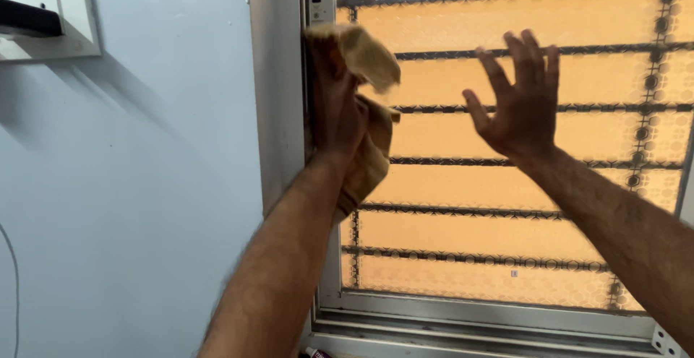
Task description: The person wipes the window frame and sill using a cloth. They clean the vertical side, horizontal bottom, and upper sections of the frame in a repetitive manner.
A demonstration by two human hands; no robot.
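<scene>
left hand [336, 109]: closed on yellow cloth [369, 62], pressed to window frame [318, 11] | right hand [524, 101]: fingers spread, empty, by frosted pane [506, 235] | grille bars behind glass

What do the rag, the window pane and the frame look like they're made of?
The rag, gripped in the left hand, looks like soft yellow cloth: it folds and droops. The pane seems to be frosted, patterned glass, glowing orange. The frame looks like pale, smooth metal, possibly aluminium. The right hand is spread open.

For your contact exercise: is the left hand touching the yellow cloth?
Touching. The head view shows the left hand gripping the yellow cloth against the window frame.
</scene>
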